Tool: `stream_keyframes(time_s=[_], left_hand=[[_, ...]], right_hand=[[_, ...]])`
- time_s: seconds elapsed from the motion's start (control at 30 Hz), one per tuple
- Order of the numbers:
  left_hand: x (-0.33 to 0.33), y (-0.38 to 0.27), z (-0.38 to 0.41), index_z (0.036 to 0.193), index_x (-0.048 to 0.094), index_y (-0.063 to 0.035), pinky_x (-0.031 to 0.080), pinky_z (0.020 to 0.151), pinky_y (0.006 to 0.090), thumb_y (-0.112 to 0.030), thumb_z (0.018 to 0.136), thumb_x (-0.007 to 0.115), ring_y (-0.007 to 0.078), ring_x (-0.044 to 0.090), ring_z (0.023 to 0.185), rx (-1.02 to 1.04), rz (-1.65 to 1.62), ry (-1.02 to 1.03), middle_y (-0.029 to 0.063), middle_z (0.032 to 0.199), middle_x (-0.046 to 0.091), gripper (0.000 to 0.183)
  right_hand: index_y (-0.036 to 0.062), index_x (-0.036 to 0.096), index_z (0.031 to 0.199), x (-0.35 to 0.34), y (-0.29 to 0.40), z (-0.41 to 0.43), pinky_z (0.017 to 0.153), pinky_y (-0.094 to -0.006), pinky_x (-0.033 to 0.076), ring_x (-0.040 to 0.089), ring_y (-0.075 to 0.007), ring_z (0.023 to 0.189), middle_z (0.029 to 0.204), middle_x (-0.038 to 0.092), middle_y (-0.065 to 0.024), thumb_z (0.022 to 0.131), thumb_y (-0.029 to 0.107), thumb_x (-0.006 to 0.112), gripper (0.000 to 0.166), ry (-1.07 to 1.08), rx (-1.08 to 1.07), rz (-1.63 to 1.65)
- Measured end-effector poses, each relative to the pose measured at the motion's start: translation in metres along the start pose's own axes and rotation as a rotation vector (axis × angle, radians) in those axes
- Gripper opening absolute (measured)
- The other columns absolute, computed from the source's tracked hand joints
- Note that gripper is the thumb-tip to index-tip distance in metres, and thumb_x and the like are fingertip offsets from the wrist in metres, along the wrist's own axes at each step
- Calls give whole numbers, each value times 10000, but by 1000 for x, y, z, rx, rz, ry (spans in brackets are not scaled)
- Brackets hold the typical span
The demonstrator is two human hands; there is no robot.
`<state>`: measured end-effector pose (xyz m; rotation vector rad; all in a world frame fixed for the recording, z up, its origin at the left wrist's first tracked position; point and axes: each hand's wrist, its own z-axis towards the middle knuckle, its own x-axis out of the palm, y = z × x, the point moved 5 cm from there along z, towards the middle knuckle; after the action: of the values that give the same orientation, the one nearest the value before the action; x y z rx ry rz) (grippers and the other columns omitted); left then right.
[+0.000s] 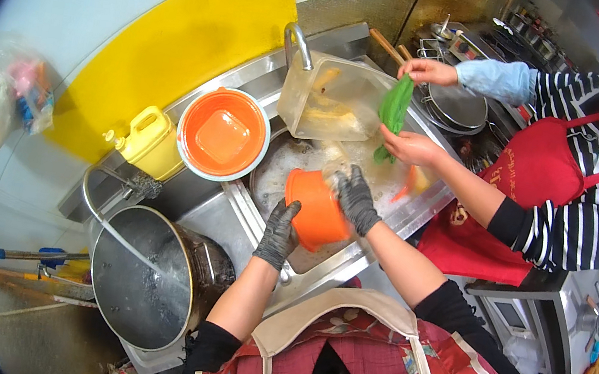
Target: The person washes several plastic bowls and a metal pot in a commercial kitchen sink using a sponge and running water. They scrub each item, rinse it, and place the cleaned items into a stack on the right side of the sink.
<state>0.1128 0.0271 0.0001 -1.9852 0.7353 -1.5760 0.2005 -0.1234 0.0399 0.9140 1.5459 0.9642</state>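
Note:
My left hand (278, 235), in a dark glove, grips an orange plastic tub (317, 213) by its side. The tub is tilted over a sink basin (249, 208) of foamy water (291, 156). At the tub's upper rim, my right hand (357, 201), gloved the same way, is closed on a pale, blurred scrubbing pad (336, 170). Just beyond, a clear plastic container (292, 101) leans on its side, with yellowish matter inside. A second orange piece (407, 183) shows in the basin at the right; its shape is partly hidden.
Orange bowls (221, 132) and a yellow jug (150, 143) stand left, behind a large metal pot (143, 280) with a curved tap over it. Another tap (300, 46) rises behind the sink. At right, a co-worker's hands (412, 145) hold something green and leaf-like (396, 105).

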Motion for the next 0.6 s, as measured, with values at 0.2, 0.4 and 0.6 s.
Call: stream_keyframes(time_s=[0.2, 0.4, 0.6], left_hand=[[-6, -20, 2, 1219, 425, -2, 344, 994, 380, -110, 843, 525, 259, 474, 1126, 67, -296, -43, 124, 1218, 500, 403], [-15, -31, 1, 1200, 446, -4, 398, 936, 352, -168, 861, 531, 230, 508, 1064, 171, -87, -136, 117, 1164, 527, 386], [-7, -14, 14, 1139, 494, 12, 410, 848, 291, -189, 869, 518, 161, 514, 939, 259, 690, -86, 87, 1050, 562, 338]], right_hand=[[-7, 423, 1156, -14, -69, 28, 754, -385, 453, 574, -356, 878, 962, 577, -246, 821, 246, 523, 432, -109, -56, -226], [-44, 446, 1152, -40, -74, 15, 768, -340, 458, 583, -268, 881, 996, 580, -207, 785, 192, 571, 454, 15, 3, -102], [-70, 405, 1215, -40, -48, 9, 835, -295, 422, 539, -217, 979, 1089, 554, -191, 793, 218, 585, 542, 36, 6, 60]])
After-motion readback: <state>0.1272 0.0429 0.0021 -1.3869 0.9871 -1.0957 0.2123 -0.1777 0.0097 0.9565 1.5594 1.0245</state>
